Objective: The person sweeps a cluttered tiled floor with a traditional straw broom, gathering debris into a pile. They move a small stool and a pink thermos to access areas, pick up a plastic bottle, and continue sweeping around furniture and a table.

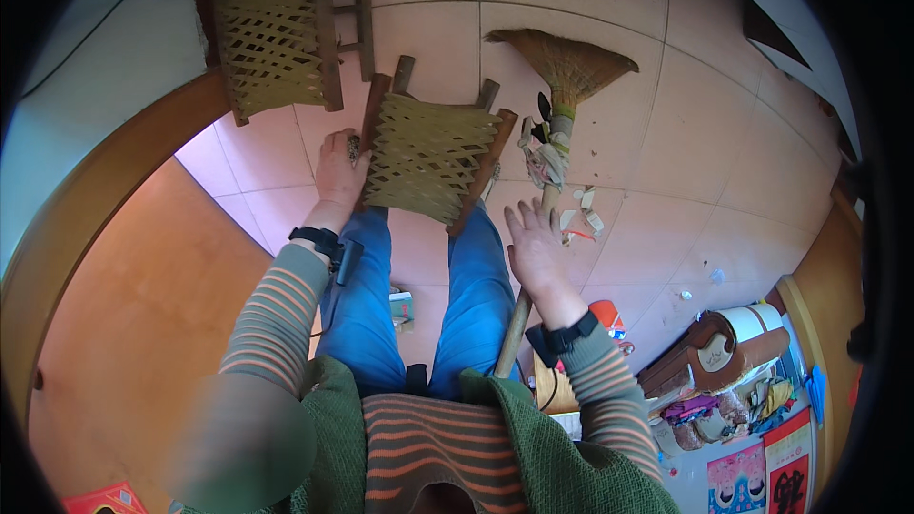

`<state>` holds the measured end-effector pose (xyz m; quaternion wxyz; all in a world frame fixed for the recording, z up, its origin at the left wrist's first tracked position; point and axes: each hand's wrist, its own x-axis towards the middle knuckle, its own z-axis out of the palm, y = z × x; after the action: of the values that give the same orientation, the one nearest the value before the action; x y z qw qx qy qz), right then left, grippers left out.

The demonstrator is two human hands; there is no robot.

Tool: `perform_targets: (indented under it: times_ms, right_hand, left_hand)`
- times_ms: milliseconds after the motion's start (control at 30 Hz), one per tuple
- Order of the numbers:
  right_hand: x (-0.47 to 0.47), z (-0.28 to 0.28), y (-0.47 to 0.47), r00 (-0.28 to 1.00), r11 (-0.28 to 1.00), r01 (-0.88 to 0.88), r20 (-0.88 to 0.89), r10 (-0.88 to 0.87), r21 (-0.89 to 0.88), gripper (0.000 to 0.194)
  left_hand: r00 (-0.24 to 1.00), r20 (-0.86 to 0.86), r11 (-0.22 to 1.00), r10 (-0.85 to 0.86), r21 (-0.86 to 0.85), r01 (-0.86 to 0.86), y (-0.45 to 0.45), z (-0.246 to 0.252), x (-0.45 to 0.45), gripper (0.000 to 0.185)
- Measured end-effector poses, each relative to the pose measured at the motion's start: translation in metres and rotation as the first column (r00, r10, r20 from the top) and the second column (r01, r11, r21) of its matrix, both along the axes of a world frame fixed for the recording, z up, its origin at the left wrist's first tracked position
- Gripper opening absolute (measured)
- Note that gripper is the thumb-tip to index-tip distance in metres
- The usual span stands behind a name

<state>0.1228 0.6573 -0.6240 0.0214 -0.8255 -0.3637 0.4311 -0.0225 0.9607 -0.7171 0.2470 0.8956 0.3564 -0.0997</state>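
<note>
My left hand [341, 170] is beside a small folding stool with a woven strap seat [432, 153], its thumb at the stool's wooden side rail [375, 130]. The fingers are apart from the thumb, and I see no firm grip. A speckled patch, perhaps my shoe [353, 146], shows past the fingers. My right hand [541, 253] is spread over the wooden handle [513, 339] of a straw broom [564, 61], fingers not closed around it. The handle runs under the hand towards my lap. Plastic bags [546, 160] are tied near the broom's head.
A second woven stool [271, 43] stands by the wall. Paper scraps [587, 210] litter the tiled floor [700, 121] beside the broom. A wooden door [157, 314] is at left; a brown bag [707, 353] and folded cloths [771, 400] lie at lower right.
</note>
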Motion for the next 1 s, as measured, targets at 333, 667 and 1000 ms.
perform_targets:
  times_ms: [333, 667, 1000]
  right_hand:
    - [-0.002, -0.138, 0.064, 0.437, 0.473, 0.846, -0.188, -0.88, -0.247, 0.061]
    - [-0.042, -0.076, 0.101, 0.362, 0.466, 0.881, -0.527, -0.769, -0.075, 0.071]
    - [-0.025, -0.056, 0.099, 0.548, 0.564, 0.825, -0.226, -0.805, -0.01, 0.107]
  left_hand:
    - [0.88, -0.351, 0.703, 0.32, -0.535, -0.469, -0.017, -0.053, -0.023, 0.082]
    - [0.963, -0.04, 0.544, 0.267, -0.818, -0.185, -0.108, 0.043, 0.008, 0.088]
    - [0.957, -0.056, 0.863, -0.285, -0.449, 0.231, -0.04, 0.028, 0.015, 0.064]
